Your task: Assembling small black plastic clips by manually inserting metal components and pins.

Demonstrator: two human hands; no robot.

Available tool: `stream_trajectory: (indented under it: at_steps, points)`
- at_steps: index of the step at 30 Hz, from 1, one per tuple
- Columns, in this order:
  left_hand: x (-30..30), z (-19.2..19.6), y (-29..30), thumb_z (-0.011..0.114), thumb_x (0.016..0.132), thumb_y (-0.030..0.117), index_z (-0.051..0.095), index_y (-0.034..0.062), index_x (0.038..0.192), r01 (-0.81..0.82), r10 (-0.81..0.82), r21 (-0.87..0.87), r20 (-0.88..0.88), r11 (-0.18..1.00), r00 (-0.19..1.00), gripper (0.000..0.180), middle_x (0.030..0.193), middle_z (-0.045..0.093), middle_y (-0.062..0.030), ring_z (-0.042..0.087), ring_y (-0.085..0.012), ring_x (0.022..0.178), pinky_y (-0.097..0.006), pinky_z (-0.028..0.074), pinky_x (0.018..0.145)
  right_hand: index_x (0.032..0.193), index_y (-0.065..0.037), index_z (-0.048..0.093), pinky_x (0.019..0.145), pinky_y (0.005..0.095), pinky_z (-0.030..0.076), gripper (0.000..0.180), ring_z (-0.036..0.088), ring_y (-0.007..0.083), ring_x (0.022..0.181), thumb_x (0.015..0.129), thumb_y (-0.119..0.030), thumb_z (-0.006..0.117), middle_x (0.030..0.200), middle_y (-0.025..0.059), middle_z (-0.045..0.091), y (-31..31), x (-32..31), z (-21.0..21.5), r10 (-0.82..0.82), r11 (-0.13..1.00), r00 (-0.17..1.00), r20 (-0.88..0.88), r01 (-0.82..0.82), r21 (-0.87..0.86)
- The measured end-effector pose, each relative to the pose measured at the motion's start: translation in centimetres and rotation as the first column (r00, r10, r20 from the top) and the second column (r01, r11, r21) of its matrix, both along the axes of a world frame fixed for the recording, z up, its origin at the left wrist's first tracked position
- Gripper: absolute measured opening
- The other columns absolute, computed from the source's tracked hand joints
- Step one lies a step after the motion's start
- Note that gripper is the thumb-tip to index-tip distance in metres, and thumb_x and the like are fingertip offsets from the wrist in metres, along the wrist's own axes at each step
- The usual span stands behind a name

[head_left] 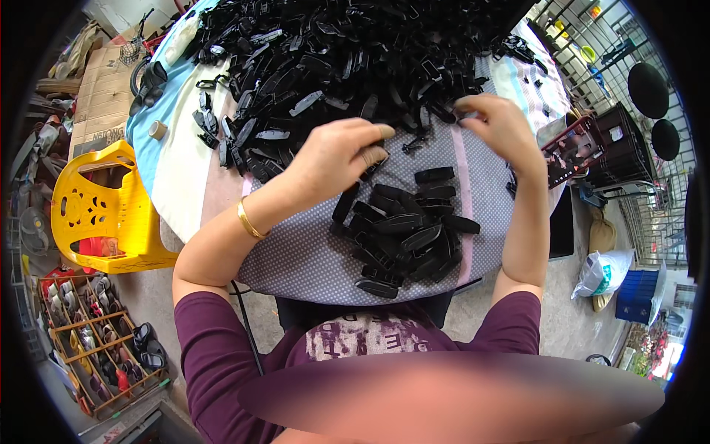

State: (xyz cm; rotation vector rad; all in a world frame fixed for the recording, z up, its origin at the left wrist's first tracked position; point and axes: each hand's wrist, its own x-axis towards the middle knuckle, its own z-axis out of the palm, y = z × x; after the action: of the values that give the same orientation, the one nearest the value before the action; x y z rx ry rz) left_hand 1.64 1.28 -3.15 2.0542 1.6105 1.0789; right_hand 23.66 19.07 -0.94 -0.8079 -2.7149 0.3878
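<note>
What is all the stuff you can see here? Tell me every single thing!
big heap of plastic clips: too many to count, black, far side of the table
small pile of plastic clips: many, black, near edge of the table
tablecloth: one, grey with dots, on the table
tape roll: one, tan, left part of the table
chair: one, yellow plastic, left of the table
shoe rack: one, wooden, floor at lower left
crate: one, dark, right of the table
bag: one, white plastic, floor at right
bangle: one, gold, left wrist
left hand: on black clips
right hand: pinching a black clip
</note>
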Motion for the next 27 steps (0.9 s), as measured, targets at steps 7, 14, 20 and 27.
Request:
stream_trajectory:
  at_steps: [7, 14, 20, 27]
  points:
    - [2.9, 0.6, -1.5, 0.064, 0.080, 0.013, 0.050, 0.0051, 0.124, 0.200, -0.214, -0.250, -0.027, 0.947, 0.977, 0.048, 0.093, 0.061, -0.0170, 0.058, -0.0324, 0.089, -0.038, 0.047, 0.078, 0.094, -0.002, 0.061, 0.076, 0.0378, 0.048, 0.026, 0.061, 0.0325, 0.082, 0.068, -0.007, 0.065, 0.086, 0.0153, 0.065, 3.2, 0.8, -2.3, -0.237, 0.967, 0.943, 0.234, 0.204, 0.155]
    - [1.5, 0.5, 1.7, 0.062, 0.082, 0.019, 0.064, 0.0049, 0.102, 0.100, -0.097, 0.009, -0.155, 0.995, 0.983, 0.025, 0.089, 0.060, -0.0113, 0.055, -0.0271, 0.088, -0.036, 0.045, 0.080, 0.090, 0.000, 0.061, 0.073, 0.0366, 0.048, 0.023, 0.062, 0.0320, 0.077, 0.068, -0.006, 0.063, 0.081, 0.0154, 0.065, 3.4, 0.7, -2.0, -0.195, 0.981, 0.958, 0.209, 0.186, 0.061]
    - [3.8, -1.0, 7.5, 0.068, 0.076, 0.018, 0.065, 0.0036, 0.100, 0.037, 0.026, 0.158, -0.380, 0.987, 0.925, 0.028, 0.098, 0.058, -0.0089, 0.052, -0.0249, 0.093, -0.034, 0.045, 0.084, 0.084, -0.001, 0.067, 0.072, 0.0350, 0.050, 0.021, 0.063, 0.0304, 0.075, 0.066, -0.011, 0.061, 0.079, 0.0160, 0.065, 2.8, 0.5, -1.7, -0.097, 0.987, 0.988, 0.121, 0.111, -0.114]
    - [5.9, -1.5, 9.7, 0.072, 0.071, 0.018, 0.061, 0.0029, 0.101, -0.024, 0.071, 0.274, -0.162, 0.961, 0.984, 0.036, 0.096, 0.058, -0.0118, 0.054, -0.0281, 0.093, -0.036, 0.048, 0.080, 0.086, 0.001, 0.067, 0.063, 0.0291, 0.050, 0.022, 0.062, 0.0214, 0.063, 0.068, -0.012, 0.064, 0.073, 0.0125, 0.066, 1.5, 0.6, 0.3, -0.078, 0.975, 0.997, -0.018, 0.073, -0.211]
